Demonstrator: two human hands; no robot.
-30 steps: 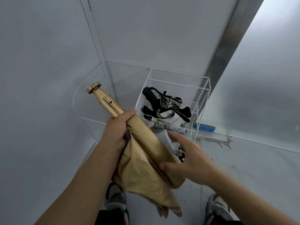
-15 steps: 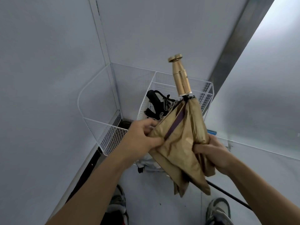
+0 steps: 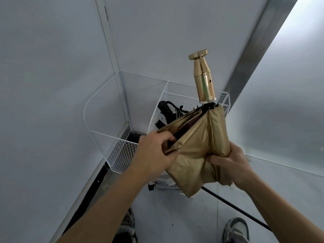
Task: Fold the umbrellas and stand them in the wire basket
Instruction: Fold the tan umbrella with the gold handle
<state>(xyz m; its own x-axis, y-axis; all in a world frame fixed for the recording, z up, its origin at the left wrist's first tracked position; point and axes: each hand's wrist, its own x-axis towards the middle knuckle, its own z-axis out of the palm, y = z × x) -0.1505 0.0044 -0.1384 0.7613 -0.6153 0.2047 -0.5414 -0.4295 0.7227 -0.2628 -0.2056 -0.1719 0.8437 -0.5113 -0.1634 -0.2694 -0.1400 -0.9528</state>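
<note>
Folding step. Gold-fabric umbrella point(image 3: 198, 146), shiny gold handle up, held before white wire basket point(image 3: 115, 155). Left hand point(image 3: 154, 155) pinches canopy folds; right hand point(image 3: 233, 165) grips bundle. Next likely: wrap folds tight, fasten, stand inside.

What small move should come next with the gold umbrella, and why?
Probably the left hand should wrap the loose flap round the gold umbrella, which the right hand grips: its cloth flares out unwrapped, too bulky yet for the wire basket.
</note>
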